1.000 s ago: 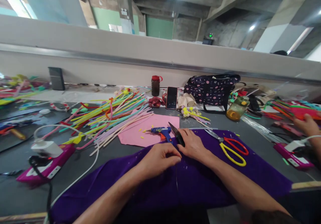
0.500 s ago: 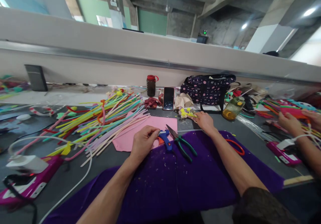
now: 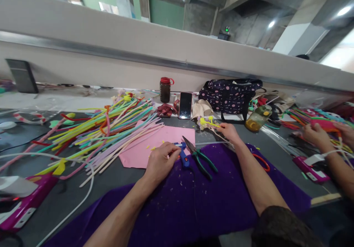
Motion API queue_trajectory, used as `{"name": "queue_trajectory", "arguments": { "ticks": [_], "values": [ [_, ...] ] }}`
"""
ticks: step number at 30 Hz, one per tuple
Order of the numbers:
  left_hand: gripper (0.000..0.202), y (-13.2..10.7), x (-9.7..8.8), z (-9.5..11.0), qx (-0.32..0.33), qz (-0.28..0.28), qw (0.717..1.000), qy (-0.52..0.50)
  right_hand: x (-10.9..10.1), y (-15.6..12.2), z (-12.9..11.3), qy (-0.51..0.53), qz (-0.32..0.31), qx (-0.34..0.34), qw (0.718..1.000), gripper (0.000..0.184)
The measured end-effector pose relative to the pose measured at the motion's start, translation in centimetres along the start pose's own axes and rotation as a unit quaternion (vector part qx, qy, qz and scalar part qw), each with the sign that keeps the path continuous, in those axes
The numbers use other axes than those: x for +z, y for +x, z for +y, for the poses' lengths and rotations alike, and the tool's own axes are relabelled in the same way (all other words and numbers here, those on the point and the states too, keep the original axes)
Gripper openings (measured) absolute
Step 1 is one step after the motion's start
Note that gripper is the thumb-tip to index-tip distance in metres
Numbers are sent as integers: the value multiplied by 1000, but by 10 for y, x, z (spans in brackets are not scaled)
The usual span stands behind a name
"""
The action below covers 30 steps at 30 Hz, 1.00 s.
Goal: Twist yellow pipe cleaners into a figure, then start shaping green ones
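Note:
My left hand (image 3: 160, 163) lies at the far edge of a purple cloth (image 3: 193, 206), its fingers curled onto a blue glue gun (image 3: 182, 155). Just right of the gun, green-handled pliers (image 3: 201, 157) lie on the cloth. My right hand (image 3: 228, 131) reaches farther out and is closed on the thin stems of a small bunch with yellow fuzzy tips (image 3: 208, 122). Under the gun's nozzle is a pink sheet (image 3: 163, 138).
A big pile of coloured pipe cleaners (image 3: 110, 127) covers the left. At the back stand a red-lidded bottle (image 3: 165, 89), a phone (image 3: 185, 105) and a polka-dot bag (image 3: 229, 96). Red scissors (image 3: 260, 162) peek from behind my right arm. Another person's hands (image 3: 315, 134) work at the right.
My right hand let go of the pliers, which now lie on the cloth, and reached out to the yellow-tipped bunch. My left hand moved forward onto the glue gun.

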<state>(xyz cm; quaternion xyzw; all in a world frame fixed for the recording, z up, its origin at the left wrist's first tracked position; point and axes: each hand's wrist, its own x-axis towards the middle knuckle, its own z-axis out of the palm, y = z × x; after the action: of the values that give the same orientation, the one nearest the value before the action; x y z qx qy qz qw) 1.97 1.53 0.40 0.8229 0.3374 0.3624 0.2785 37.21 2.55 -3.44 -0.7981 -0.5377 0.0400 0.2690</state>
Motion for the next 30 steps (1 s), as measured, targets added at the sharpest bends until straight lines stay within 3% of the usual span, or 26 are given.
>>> {"name": "queue_trajectory", "arguments": {
  "ticks": [6,12,30],
  "values": [
    [18,-1,4,-1,14,-16,1000,14,-1,-1,-1,172,10,29,985,44],
    [17,-2,4,0,17,-32,999,21,0,0,-3,271,-5,40,962,43],
    [19,-2,8,4,21,-48,999,16,16,4,14,254,29,25,967,34]
  ]
}}
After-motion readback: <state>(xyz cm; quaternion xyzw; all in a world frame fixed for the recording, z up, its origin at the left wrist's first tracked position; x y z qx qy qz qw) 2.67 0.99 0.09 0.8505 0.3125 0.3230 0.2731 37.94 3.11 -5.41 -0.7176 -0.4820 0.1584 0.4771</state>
